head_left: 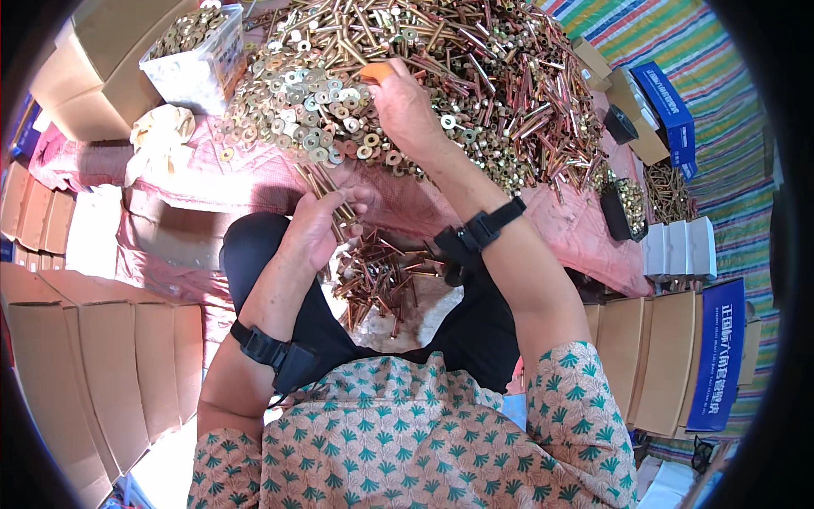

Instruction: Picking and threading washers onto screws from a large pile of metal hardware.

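Several long brass-coloured bolts (319,183) are gripped in my left hand (315,227), closed around them above my lap. Their upper ends point toward the heap, and washers appear to sit near the lower ends. My right hand (405,110) reaches over the heap, back of the hand up, most fingers hidden beneath it. An orange piece (377,74) shows at its fingertips; whether worn or held, I cannot tell. Beside it lie loose flat washers (314,114). Behind and to the right spreads a large pile of bolts and metal sleeves (526,85).
More bolts (377,280) lie between my legs. A clear plastic tub of washers (199,76) stands at the far left. Pink quilted cloth (229,182) lies under the heap. A black container of small parts (626,210) is at the right. Cardboard boxes (110,356) line both sides.
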The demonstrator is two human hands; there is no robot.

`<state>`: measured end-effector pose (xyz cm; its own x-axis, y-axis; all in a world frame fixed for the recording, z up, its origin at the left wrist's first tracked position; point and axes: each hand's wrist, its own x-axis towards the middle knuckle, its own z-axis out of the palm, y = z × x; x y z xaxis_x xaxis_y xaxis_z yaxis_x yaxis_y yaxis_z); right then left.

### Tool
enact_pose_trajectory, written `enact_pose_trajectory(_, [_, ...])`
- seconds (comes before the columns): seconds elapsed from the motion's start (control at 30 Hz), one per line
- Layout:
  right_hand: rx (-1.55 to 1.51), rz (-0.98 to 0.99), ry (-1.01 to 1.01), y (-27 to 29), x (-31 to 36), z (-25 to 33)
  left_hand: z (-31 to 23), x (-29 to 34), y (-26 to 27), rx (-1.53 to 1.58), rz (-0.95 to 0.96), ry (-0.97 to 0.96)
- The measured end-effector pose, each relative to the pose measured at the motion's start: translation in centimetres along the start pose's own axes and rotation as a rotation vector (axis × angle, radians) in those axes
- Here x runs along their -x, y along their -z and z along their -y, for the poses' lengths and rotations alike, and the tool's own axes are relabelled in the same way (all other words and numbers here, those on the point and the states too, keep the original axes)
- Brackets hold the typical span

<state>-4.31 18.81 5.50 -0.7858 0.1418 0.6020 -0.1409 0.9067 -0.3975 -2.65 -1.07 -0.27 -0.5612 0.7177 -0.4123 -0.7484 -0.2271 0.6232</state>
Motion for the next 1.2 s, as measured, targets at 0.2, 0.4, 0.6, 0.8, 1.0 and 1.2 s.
enact_pose_trajectory(0.2, [0.106,0.322,-0.122,0.4,4.2,0.5,-1.1,0.7,-0.7,-0.279,0.001,0.007])
enact_pose_trajectory(0.4, [0.212,0.441,-0.068,0.0,5.2,0.1,-0.5,0.9,-0.7,-0.259,0.058,0.008])
enact_pose_trajectory(0.6, [0.125,0.398,-0.055,-0.6,5.3,-0.2,-0.1,0.4,-1.3,-0.031,0.107,-0.031])
enact_pose_trajectory(0.8, [0.197,0.436,-0.045,-1.7,5.0,-0.6,0.9,-0.9,-0.2,0.050,0.170,-0.057])
enact_pose_trajectory(1.0, [-0.002,0.330,-0.147,-0.8,5.2,-0.9,0.8,-0.5,-0.9,-0.158,0.084,-0.126])
enact_pose_trajectory(1.2, [-0.276,0.217,-0.506,2.4,5.7,-0.1,0.1,-0.2,-1.2,-0.184,0.153,-0.062])
